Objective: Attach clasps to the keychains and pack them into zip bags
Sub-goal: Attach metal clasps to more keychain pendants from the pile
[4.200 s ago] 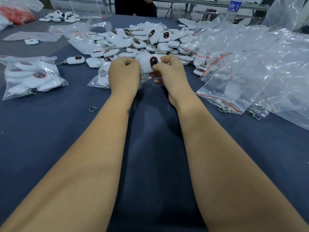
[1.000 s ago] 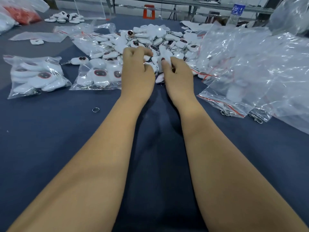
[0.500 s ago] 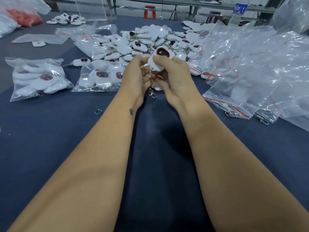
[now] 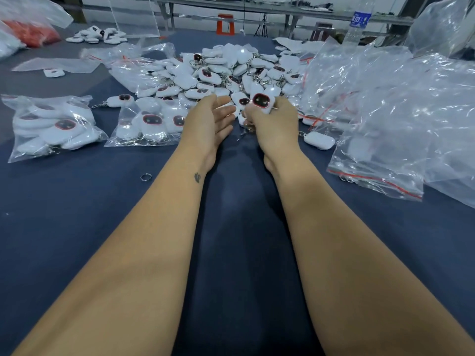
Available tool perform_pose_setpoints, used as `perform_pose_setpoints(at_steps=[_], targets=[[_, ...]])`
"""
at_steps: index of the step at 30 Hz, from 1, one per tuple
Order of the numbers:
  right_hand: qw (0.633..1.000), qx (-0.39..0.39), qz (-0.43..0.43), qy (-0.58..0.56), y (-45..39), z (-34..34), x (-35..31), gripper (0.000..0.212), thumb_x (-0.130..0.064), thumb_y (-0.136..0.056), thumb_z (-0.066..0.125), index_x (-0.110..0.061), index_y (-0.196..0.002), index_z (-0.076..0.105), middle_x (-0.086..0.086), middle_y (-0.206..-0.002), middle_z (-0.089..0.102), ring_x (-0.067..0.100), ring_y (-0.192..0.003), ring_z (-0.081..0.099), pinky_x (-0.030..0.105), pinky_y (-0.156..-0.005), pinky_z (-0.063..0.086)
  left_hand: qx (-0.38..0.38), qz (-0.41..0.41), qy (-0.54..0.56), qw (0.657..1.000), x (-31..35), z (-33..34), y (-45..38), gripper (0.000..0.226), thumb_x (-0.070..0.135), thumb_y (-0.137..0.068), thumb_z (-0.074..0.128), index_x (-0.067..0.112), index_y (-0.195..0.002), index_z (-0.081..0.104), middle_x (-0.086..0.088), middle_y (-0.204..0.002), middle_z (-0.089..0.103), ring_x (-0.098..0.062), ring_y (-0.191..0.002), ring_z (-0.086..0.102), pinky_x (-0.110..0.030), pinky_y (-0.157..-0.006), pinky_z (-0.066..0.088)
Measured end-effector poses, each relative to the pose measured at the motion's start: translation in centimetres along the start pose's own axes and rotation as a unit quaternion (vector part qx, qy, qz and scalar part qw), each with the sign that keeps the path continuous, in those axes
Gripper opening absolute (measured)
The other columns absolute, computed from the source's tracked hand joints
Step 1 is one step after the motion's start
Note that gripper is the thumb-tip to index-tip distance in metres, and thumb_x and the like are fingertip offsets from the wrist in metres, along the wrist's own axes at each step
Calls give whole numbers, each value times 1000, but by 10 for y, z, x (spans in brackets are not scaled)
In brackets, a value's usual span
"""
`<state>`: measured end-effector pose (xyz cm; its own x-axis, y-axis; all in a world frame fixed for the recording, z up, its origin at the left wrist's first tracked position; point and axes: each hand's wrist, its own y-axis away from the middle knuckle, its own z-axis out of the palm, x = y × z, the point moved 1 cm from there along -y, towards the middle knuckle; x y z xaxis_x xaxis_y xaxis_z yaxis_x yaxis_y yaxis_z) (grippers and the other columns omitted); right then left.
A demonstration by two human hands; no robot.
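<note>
My right hand point(image 4: 272, 124) is closed around a white keychain point(image 4: 261, 102) with a dark, red-rimmed face, held upright at the near edge of the pile of keychains point(image 4: 226, 70). My left hand point(image 4: 210, 119) is just left of it, palm turned inward, fingers spread and holding nothing. Two filled zip bags lie to the left: one bag point(image 4: 146, 124) beside my left hand, another bag point(image 4: 51, 124) farther left. A heap of empty zip bags point(image 4: 385, 111) fills the right side. A loose keychain point(image 4: 318, 140) lies right of my right wrist.
The dark blue table cloth point(image 4: 77, 214) covers the table. A small metal ring point(image 4: 145, 177) lies left of my left forearm. A water bottle point(image 4: 358, 21) stands at the back right. More keychains point(image 4: 97, 37) and a red-filled bag point(image 4: 33, 34) sit at the far left.
My left hand has let go of the keychain and opened, moving slightly left. My right hand keeps the keychain and has shifted right. A packed bag now lies beside the pile.
</note>
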<state>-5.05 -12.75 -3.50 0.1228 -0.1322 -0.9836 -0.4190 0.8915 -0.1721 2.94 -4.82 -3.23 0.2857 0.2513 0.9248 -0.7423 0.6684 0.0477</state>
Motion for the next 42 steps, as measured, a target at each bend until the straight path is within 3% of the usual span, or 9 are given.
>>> perform_pose_setpoints(at_steps=[3, 6, 10, 22, 28, 31, 35, 39, 42], targets=[[991, -132, 16, -28, 8, 15, 2, 11, -1, -88, 65, 5, -97, 65, 18, -83, 64, 23, -76, 56, 35, -69, 46, -14, 10, 30, 999, 1, 2, 1, 30, 24, -102, 38, 15, -94, 65, 0, -82, 72, -10, -73, 67, -20, -64, 54], [985, -168, 20, -4, 9, 18, 3, 20, 5, -88, 62, 0, -108, 64, 15, -90, 66, 24, -82, 60, 39, -77, 51, -13, 9, 34, 999, 1, 3, 0, 21, 10, -95, 48, 12, -92, 69, 0, -69, 71, -10, -57, 66, -17, -50, 48], [982, -183, 36, -23, 7, 16, 1, 31, 13, -85, 57, -6, -109, 60, 13, -90, 64, 24, -84, 60, 38, -76, 51, -9, 29, 3, 1000, 1, 2, -1, 34, -7, -93, 39, 11, -106, 65, -1, -69, 71, -8, -53, 65, -17, -48, 48], [983, -175, 44, -41, 4, 12, 2, 36, 16, -83, 55, -2, -113, 64, 11, -87, 67, 22, -84, 63, 35, -79, 55, -40, 30, -39, 998, 1, 4, 5, 32, -3, -93, 46, 14, -113, 65, 1, -73, 68, -3, -50, 60, -16, -49, 46], [977, -186, 71, -70, 4, 12, -4, 30, 13, -83, 46, -3, -102, 63, 7, -78, 66, 10, -59, 62, 24, -60, 54, -51, 40, -66, 996, -1, 1, 3, 35, -4, -96, 44, 13, -121, 62, -4, -89, 67, -6, -61, 63, -19, -55, 50], [973, -179, 92, -112, 5, 11, -6, 23, 6, -89, 44, -4, -98, 63, 14, -86, 65, 16, -64, 62, 29, -62, 54, -56, 51, -73, 994, -1, -1, 3, 37, -7, -97, 41, 15, -119, 61, 3, -77, 65, 0, -52, 60, -17, -52, 47], [975, -175, 76, -111, 5, 10, -6, 25, 1, -95, 44, -12, -87, 65, 7, -79, 67, 12, -60, 64, 24, -57, 55, -63, 46, -59, 995, 0, 1, 3, 35, -4, -97, 42, 16, -116, 62, 0, -85, 67, -5, -62, 63, -19, -56, 49], [978, -177, 63, -88, 6, 11, -4, 19, -2, -95, 47, -12, -95, 64, 4, -76, 67, 10, -61, 64, 23, -54, 53, -52, 24, -26, 998, 2, 3, 4, 32, -1, -94, 46, 19, -115, 62, 5, -71, 70, -5, -55, 63, -17, -52, 48], [980, -178, 56, -66, 6, 11, -3, 19, -4, -96, 47, -11, -102, 64, 6, -86, 67, 13, -70, 64, 22, -56, 52, -51, 22, -32, 998, 3, 3, 4, 36, -1, -94, 45, 15, -123, 61, 0, -82, 70, -6, -59, 65, -18, -54, 49]])
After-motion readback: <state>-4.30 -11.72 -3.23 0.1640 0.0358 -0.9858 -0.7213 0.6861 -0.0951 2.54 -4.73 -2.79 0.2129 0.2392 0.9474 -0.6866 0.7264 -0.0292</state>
